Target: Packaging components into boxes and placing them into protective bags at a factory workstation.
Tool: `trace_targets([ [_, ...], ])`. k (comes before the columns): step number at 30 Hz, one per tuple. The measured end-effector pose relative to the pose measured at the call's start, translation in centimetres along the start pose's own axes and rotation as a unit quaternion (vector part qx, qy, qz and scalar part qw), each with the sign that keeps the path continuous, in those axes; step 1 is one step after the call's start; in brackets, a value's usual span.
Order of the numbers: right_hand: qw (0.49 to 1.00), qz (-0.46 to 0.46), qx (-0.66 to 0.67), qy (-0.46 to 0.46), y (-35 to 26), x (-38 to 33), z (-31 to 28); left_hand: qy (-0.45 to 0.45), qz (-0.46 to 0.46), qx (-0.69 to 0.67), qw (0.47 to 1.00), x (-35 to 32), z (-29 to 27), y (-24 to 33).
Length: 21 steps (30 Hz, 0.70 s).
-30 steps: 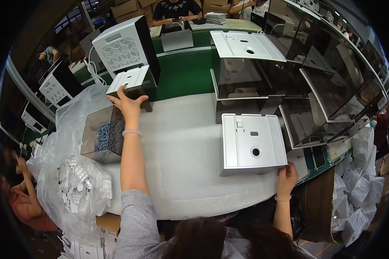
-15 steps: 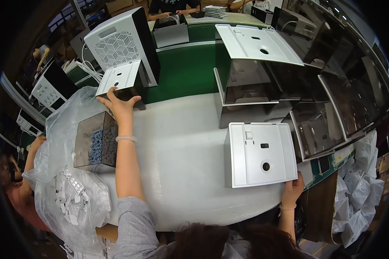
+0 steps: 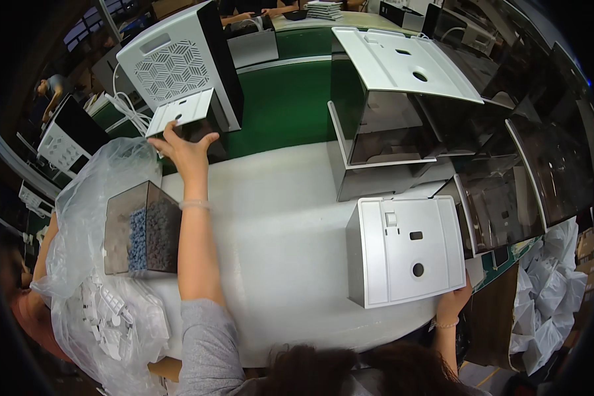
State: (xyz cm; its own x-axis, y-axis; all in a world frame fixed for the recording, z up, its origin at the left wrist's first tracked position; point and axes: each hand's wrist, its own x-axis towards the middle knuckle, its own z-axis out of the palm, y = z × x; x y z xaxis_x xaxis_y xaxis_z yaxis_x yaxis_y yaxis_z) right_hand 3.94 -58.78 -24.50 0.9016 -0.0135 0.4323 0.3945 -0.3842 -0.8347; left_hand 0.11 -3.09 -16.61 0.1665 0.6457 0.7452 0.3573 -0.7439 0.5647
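Observation:
My left hand (image 3: 186,148) reaches far forward with thumb and fingers spread, touching the near side of a dark smoky box with a white lid (image 3: 190,109). That box stands against a tall white and black appliance (image 3: 171,69) with a patterned grille. My right hand (image 3: 454,302) is closed on the near right corner of another white-lidded box (image 3: 412,251), which has a round hole and a small slot. Its fingers are partly hidden beneath that corner. Left of my left forearm stands a translucent dark bin (image 3: 142,231) of small blue-grey parts.
White plastic parts (image 3: 112,317) lie in a clear plastic bag (image 3: 79,231) at the left. Smoky white-lidded boxes (image 3: 402,66) are stacked at the right. White bags (image 3: 548,284) fill a carton beside me. Other people (image 3: 261,12) work across the bench and at the left.
The view has shifted slightly. My left hand and the white-lidded box at the appliance appear a little farther forward. My right hand keeps its hold on the near box.

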Motion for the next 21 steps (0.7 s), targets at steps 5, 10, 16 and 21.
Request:
trace_targets([
  [5,0.999,-0.013,-0.034,-0.007,0.3,-0.3,0.5,0.044,-0.049,0.002,0.998,4.9,6.8,-5.0],
  [10,1.0,-0.007,-0.02,-0.007,-0.5,-0.2,0.1,0.013,0.01,0.004,1.0,2.9,5.9,-5.1],
  [16,1.0,-0.006,-0.016,0.004,-0.2,-0.2,0.2,-0.436,-0.007,-0.063,0.898,3.0,0.2,1.8],
  [21,1.0,-0.019,-0.018,0.007,0.2,-0.4,-0.1,-0.604,-0.105,0.086,0.785,6.1,3.2,5.1],
])
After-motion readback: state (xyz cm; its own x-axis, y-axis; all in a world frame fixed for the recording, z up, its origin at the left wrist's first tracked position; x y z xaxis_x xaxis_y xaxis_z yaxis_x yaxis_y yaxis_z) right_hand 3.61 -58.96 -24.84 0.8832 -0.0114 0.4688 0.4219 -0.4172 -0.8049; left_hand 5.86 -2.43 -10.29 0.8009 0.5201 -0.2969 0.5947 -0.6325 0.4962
